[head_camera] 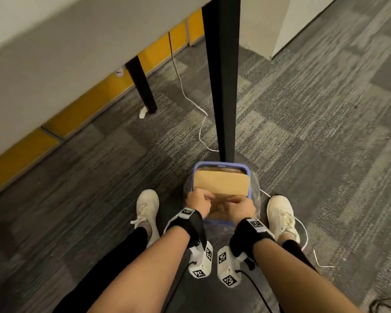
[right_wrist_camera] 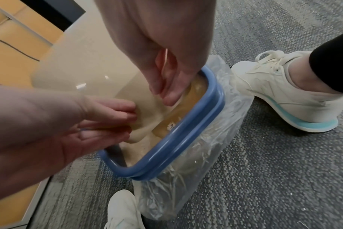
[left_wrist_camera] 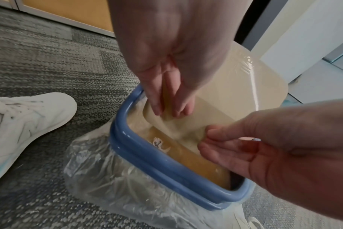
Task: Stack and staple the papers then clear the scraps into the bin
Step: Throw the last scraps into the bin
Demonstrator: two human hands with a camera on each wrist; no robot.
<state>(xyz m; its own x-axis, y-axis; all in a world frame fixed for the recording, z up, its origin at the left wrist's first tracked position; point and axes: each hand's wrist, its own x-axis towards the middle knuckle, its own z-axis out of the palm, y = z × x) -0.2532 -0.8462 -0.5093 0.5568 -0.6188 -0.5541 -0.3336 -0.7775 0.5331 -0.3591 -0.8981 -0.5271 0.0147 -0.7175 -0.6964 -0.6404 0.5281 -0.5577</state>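
Note:
A blue-rimmed bin [head_camera: 221, 164] with a clear plastic liner stands on the carpet between my feet. A stiff tan sheet [head_camera: 221, 181] lies tilted across the bin's mouth, its far end sticking up over the rim. My left hand [head_camera: 199, 201] pinches the sheet's near left corner, with its fingers [left_wrist_camera: 166, 100] folded over the edge. My right hand [head_camera: 240, 205] grips the near right edge, fingers [right_wrist_camera: 166, 89] pointing down into the bin [right_wrist_camera: 186, 139]. Under the tan sheet [left_wrist_camera: 235, 86] brown material with a printed label shows inside the bin [left_wrist_camera: 147, 155].
A black table leg [head_camera: 224, 86] rises just behind the bin. A white cable [head_camera: 190, 98] trails over the grey carpet. A small white scrap [head_camera: 142, 112] lies by a second black leg. My white shoes [head_camera: 147, 206] flank the bin. A wall with yellow panels runs along the left.

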